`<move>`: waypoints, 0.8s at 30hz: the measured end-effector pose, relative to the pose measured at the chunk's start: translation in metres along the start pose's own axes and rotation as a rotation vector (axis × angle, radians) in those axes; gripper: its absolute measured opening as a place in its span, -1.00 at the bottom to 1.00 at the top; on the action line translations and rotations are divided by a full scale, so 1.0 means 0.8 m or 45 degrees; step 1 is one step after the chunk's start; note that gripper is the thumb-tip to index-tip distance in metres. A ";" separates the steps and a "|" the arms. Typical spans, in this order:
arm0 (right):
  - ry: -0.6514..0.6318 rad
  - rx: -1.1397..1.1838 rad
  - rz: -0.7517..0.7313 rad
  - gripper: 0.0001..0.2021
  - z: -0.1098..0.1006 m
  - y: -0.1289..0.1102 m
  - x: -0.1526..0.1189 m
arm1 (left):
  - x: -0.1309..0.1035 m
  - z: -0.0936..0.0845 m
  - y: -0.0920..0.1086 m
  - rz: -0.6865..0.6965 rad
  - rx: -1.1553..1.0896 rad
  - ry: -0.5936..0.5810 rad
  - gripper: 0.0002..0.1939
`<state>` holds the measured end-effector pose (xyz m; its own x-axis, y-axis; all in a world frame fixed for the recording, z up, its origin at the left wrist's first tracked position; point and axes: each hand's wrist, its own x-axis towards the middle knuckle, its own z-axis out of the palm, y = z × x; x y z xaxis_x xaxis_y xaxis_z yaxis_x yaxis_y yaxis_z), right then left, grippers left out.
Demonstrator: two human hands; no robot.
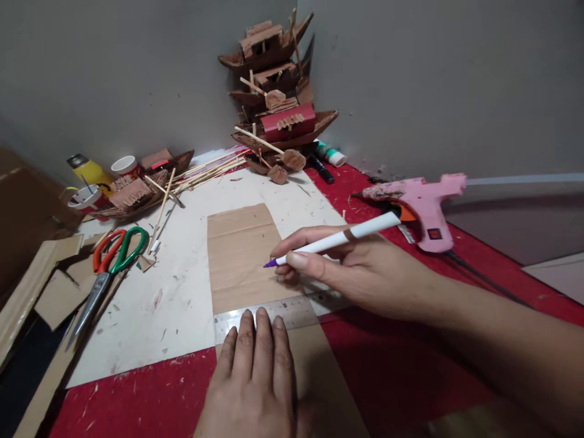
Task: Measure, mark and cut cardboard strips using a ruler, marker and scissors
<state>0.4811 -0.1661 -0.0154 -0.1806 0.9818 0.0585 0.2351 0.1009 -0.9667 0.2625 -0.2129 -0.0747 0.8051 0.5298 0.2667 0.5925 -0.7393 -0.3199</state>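
A strip of brown cardboard (241, 249) lies in front of me, partly on a white sheet (182, 292). Across it rests a clear ruler (296, 309). My left hand (255, 377) lies flat, its fingertips on the ruler's near edge. In my right hand (356, 267) is a white marker (328, 240), pinched between thumb and fingers, its purple tip pointing left just over the cardboard. Whether the tip touches the surface I cannot tell. A few small dark marks show on the cardboard's upper part.
Scissors (107, 271) lie at the left beside cardboard scraps (64, 298). A pink glue gun (424, 207) stands at the right, its cord trailing forward. Model boats (292, 125) are stacked at the back, with thin sticks (210, 170), cups (91, 198) and a yellow bottle (89, 170) to their left.
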 end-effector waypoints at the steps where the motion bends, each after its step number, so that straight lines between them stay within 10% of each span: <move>1: 0.010 -0.022 0.001 -0.76 0.000 -0.002 0.000 | 0.000 0.000 0.000 -0.001 -0.002 0.001 -0.40; 24: -0.238 -0.523 0.150 -0.81 0.002 0.007 0.012 | 0.006 0.008 -0.014 0.166 0.086 0.115 -0.41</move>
<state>0.4788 -0.1567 -0.0204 -0.2898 0.9485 -0.1282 0.6165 0.0825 -0.7830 0.2601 -0.1994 -0.0757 0.8713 0.3893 0.2988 0.4861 -0.7681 -0.4167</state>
